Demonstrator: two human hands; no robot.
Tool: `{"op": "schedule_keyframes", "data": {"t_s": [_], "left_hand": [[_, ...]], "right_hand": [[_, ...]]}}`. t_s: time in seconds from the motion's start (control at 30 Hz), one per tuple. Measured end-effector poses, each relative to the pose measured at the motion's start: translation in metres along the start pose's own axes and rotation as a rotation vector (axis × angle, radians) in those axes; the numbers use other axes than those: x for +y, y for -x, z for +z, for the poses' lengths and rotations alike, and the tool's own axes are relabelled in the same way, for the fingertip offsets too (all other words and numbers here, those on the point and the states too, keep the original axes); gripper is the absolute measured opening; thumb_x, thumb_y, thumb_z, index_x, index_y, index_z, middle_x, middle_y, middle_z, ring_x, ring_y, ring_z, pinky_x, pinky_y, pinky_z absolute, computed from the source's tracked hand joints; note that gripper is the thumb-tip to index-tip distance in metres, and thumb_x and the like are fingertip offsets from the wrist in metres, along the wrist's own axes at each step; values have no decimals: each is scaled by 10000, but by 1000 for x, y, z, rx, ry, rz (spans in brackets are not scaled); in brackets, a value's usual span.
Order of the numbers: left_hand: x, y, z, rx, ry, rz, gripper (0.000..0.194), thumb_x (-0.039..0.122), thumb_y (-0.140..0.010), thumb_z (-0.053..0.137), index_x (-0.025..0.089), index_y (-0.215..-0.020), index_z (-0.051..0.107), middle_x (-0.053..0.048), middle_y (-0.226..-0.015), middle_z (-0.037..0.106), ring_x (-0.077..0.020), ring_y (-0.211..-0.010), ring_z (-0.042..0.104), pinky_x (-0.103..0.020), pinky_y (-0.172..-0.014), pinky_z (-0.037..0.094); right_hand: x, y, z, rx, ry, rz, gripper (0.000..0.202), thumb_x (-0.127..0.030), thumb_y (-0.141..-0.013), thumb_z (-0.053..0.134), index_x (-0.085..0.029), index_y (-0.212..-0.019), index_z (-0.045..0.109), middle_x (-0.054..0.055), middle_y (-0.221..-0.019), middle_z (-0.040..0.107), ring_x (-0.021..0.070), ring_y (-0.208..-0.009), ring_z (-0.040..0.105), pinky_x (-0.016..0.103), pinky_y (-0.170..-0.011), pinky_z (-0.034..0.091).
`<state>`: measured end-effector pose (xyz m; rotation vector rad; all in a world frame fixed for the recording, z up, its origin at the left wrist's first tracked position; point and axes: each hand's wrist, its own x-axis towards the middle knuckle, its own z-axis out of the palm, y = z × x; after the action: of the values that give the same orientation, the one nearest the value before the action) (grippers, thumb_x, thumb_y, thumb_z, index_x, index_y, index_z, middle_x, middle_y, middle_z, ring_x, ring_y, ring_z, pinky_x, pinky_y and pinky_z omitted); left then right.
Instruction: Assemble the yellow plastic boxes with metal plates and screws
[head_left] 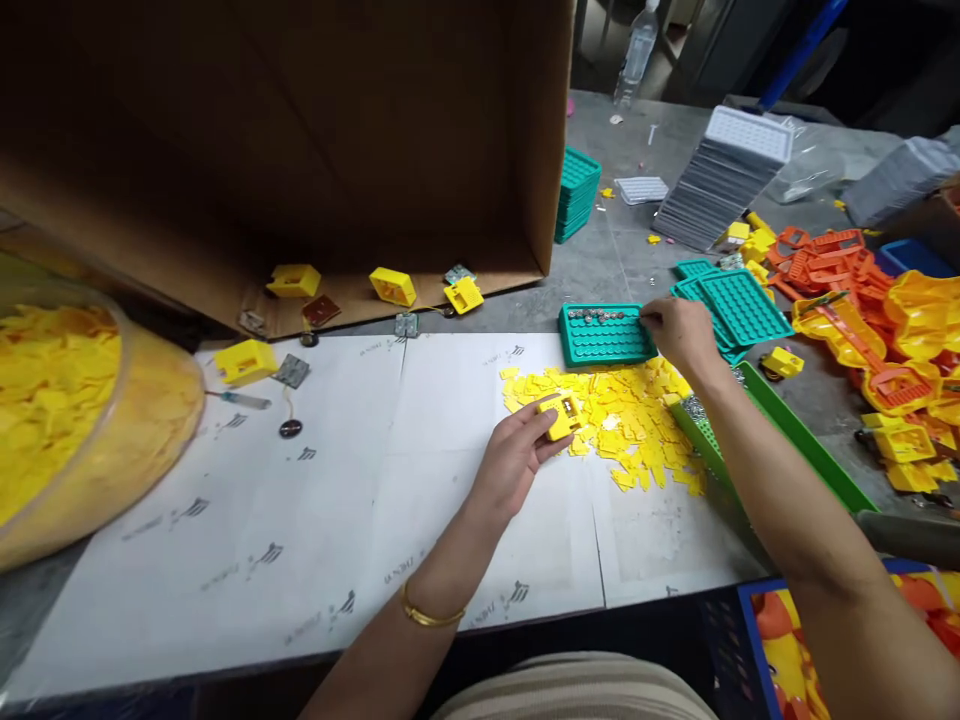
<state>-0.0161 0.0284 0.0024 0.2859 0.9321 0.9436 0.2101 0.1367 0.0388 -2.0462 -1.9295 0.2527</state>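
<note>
L fingers [541, 421] closed round ylw case [560, 424]; R fingers [655, 313] unclear; wht sheet [315, 510] on grey tbl [622, 262].

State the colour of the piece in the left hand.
The piece is yellow, best seen in the head view.

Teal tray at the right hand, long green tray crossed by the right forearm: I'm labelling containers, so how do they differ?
Colour: the teal tray is blue-green; the long green tray is a yellower green. Size: the long green tray looks longer than the teal tray. View: the teal tray is mostly in sight, while the right forearm hides part of the long green tray. Both hold small metallic pieces.
</note>
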Motion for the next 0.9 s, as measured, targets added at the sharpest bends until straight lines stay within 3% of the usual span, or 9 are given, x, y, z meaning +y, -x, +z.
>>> {"op": "schedule_keyframes", "data": {"t_s": [0.17, 0.23, 0.3, 0.53, 0.7, 0.8, 0.9], "left_hand": [[2, 0, 0, -23, -21, 7, 218, 187, -795, 632, 98, -991, 663, -104, -1057, 669, -175, -920, 638, -366, -907, 524], [1, 0, -1, -57, -37, 19, 250, 212, -789, 643, 102, -1013, 661, -103, -1072, 663, -182, -947, 630, -373, -919, 515], [0, 0, -1, -79, -51, 29, 272, 238, -777, 658, 105, -1014, 663, -101, -1078, 659, -188, -962, 624, -388, -934, 504], [-3, 1, -2, -73, -116, 82, 345, 300, -747, 689, 115, -1038, 670, -85, -1067, 652, -180, -953, 615, -393, -929, 501], [-5, 3, -2, -54, -193, 89, 425, 341, -719, 715, 132, -1086, 662, -66, -1000, 669, -170, -898, 628, -383, -887, 518], [-8, 4, -2, -50, -254, 96, 443, 351, -711, 722, 148, -1101, 661, -61, -973, 680, -182, -889, 639, -374, -841, 536], [-9, 5, -2, -113, -284, 107, 427, 356, -715, 716, 155, -1088, 671, -63, -948, 692, -195, -877, 653, -377, -831, 539]], "right_hand": [[-36, 65, 4, -149, -304, -86, 91, -272, -796, 677, -208, -838, 726, 23, -843, 738, 154, -762, 676, 257, -669, 518], [-48, 90, 11, -147, -479, -167, 64, -253, -790, 676, -214, -818, 718, 11, -831, 732, 148, -770, 673, 249, -643, 515], [-56, 104, 17, -120, -510, -236, 54, -220, -797, 658, -214, -815, 709, 9, -814, 720, 145, -758, 661, 253, -630, 500], [-64, 108, 23, -66, -156, -308, 72, -216, -827, 626, -211, -808, 696, 15, -800, 692, 143, -691, 624, 244, -581, 397], [-67, 108, 14, -196, 35, -377, 151, -217, -874, 555, -194, -829, 697, 28, -798, 668, 153, -707, 611, 248, -513, 271], [-63, 103, 4, -307, 12, -373, 144, -234, -865, 567, -209, -802, 695, 9, -796, 662, 147, -699, 599, 259, -514, 257], [-56, 97, -1, -398, -241, -325, 65, -202, -791, 636, -209, -737, 672, -14, -772, 639, 129, -714, 593, 261, -597, 375]]}}
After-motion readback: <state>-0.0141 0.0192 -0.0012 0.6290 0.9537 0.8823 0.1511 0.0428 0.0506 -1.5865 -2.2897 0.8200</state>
